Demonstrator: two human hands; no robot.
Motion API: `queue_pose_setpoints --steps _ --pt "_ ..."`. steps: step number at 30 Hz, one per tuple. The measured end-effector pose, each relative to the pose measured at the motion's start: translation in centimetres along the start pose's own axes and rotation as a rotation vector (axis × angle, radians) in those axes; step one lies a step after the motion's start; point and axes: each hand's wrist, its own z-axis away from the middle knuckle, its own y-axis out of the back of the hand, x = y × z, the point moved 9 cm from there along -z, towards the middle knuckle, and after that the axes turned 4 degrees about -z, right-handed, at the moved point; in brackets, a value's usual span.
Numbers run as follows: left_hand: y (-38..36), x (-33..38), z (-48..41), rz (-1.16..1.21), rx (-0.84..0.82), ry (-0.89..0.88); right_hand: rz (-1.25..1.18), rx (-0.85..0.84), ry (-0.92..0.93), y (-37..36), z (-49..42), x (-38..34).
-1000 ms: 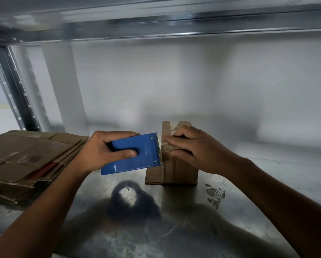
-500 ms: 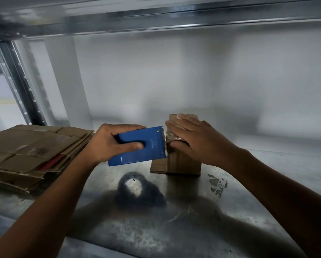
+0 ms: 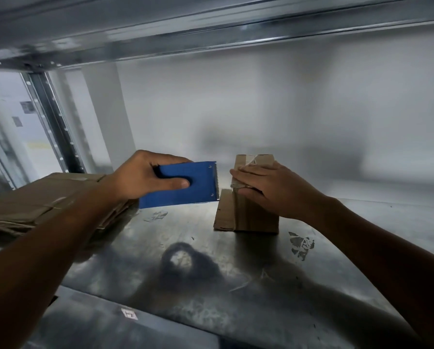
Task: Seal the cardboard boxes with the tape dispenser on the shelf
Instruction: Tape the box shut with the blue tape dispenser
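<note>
A small brown cardboard box (image 3: 251,217) stands upright on the metal shelf (image 3: 211,285), with clear tape across its top and one loose flap hanging at its lower left. My right hand (image 3: 268,187) lies over the box's top front edge, fingers flat and pressing the tape down. My left hand (image 3: 145,177) grips the blue tape dispenser (image 3: 185,188), thumb through its slot. The dispenser's toothed edge faces the box with a small gap between them.
A stack of flattened cardboard boxes (image 3: 42,200) lies on the shelf at the left. The shelf above (image 3: 211,26) hangs low overhead, and an upright post (image 3: 52,122) stands at the back left. Torn tape scraps (image 3: 300,245) stick to the shelf right of the box.
The dispenser has pulled away leftward from the box, opening a gap. My right hand has flattened onto the box's top edge. The view has shifted.
</note>
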Motion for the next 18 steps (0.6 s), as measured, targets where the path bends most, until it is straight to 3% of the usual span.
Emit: queue_pose_setpoints --steps 7,13,18 --pt "-0.2 0.7 -0.9 -0.201 -0.022 0.054 -0.010 0.003 -0.013 -0.3 0.0 0.4" --pt "-1.0 2.0 -3.6 -0.518 -0.128 0.207 -0.004 0.023 0.007 -0.7 -0.5 0.8" --pt "-0.9 4.3 -6.1 -0.872 -0.166 0.209 -0.043 0.064 -0.003 -0.2 -0.5 0.3"
